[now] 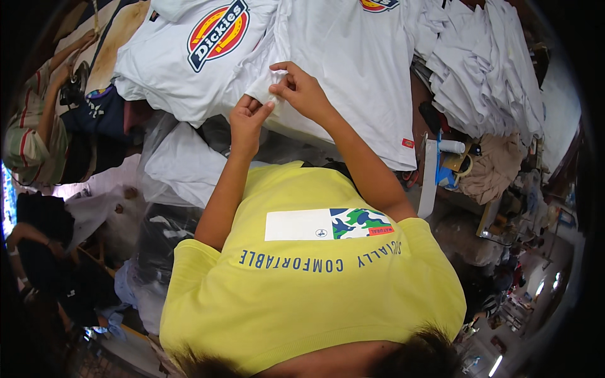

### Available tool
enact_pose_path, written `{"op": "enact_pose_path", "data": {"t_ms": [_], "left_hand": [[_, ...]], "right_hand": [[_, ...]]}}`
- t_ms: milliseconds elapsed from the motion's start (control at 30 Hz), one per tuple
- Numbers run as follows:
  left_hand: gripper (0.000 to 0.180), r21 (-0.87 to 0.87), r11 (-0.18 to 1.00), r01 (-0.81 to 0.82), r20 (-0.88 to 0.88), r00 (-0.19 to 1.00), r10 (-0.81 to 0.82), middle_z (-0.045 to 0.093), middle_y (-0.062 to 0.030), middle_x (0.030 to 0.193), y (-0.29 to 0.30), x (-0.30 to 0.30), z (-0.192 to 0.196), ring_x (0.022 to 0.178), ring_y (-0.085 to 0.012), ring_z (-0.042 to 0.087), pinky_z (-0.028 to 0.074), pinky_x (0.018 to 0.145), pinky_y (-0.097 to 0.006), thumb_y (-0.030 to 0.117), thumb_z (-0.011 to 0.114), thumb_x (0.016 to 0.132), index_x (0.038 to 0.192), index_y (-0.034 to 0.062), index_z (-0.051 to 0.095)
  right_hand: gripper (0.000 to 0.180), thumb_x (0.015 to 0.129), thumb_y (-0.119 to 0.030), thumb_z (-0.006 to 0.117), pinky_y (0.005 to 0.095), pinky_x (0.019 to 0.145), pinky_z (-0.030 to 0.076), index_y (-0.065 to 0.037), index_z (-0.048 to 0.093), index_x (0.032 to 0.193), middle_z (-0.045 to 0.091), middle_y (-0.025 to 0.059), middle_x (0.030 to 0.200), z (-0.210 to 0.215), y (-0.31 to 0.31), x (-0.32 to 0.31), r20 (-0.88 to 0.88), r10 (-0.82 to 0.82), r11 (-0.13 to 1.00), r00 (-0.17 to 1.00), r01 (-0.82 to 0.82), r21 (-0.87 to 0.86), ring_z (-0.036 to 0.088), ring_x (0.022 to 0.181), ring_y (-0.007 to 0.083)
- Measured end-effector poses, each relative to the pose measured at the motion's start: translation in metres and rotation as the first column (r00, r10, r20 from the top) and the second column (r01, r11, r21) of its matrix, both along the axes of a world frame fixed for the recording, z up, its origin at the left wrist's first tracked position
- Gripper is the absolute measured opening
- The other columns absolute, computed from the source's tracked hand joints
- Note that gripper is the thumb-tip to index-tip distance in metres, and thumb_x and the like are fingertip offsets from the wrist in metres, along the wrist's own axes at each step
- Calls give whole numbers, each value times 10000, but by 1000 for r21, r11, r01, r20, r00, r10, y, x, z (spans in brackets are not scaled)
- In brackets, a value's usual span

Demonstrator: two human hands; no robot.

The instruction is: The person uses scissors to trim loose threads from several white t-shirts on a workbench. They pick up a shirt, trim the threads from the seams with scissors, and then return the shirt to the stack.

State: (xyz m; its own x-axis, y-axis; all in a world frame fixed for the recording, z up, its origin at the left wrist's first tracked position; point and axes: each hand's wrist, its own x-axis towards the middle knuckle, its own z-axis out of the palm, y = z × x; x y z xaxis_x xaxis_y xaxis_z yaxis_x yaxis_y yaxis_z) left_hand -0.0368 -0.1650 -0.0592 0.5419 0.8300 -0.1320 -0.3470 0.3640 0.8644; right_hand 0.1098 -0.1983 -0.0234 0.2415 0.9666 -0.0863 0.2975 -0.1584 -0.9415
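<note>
Crowded garment workshop, all of it seen from above: a worktable (403,135) runs across from 11 to 2 o'clock, buried under white cloth. At 2 o'clock lies a big heap of white garments (485,69). At 12 o'clock a white T-shirt (176,69) with an oval red, yellow and blue badge lies flat, with a second white shirt (359,75) beside it toward 1 o'clock. Clear plastic bags (170,170) hang off the table edge at 9 o'clock, and a person in a striped shirt (28,135) sits beyond them at 10 o'clock. Small clutter, a white roll (452,146) among it, sits at 3 o'clock.

The worker in yellow reaches both arms up to the middle of the table. The left hand (247,123) and the right hand (304,93) meet just above centre, both pinched onto the sleeve edge (268,88) of the badge shirt, which rests on the table there. Whether a small tag lies between the fingertips I cannot tell.

By my reckoning the sleeve is being checked or trimmed. The next move calls for keeping that edge taut between both pinches without dragging the shirt askew.
</note>
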Motion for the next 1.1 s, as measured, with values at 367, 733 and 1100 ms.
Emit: {"op": "enact_pose_path", "data": {"t_ms": [367, 733, 1100], "left_hand": [[179, -204, 970, -134, 116, 980, 160, 585, -37, 884, 22, -1, -25, 768, -104, 577, 462, 650, -220, 40, 587, 821, 974, 38, 495], [249, -414, 900, -135, -64, 991, 120, 585, -82, 1007, 37, -13, -71, 922, -180, 555, 448, 830, -321, 145, 597, 828, 1024, 9, 528], [375, -417, 891, -177, 411, 838, 359, 520, -144, 1172, 112, -9, -18, 1132, -304, 444, 330, 968, -471, 322, 481, 864, 1102, 33, 497]], "right_hand": [[607, 745, -202, 658, 341, 650, 448, -165, 350, 1267, 583, 107, 787, -43, -26, 6, 172, 117, 993, 978, -110, -46, 579, 720, 272], [401, 671, -27, 687, 279, 691, 452, -90, 569, 1049, 542, 59, 900, -78, -238, 104, 408, -694, 711, 594, 653, 260, 527, 772, 163], [479, 642, -143, 746, 300, 710, 420, -135, 556, 1082, 497, 23, 993, -85, -297, 61, 359, -855, 460, 373, 866, 197, 488, 826, 152]]}}
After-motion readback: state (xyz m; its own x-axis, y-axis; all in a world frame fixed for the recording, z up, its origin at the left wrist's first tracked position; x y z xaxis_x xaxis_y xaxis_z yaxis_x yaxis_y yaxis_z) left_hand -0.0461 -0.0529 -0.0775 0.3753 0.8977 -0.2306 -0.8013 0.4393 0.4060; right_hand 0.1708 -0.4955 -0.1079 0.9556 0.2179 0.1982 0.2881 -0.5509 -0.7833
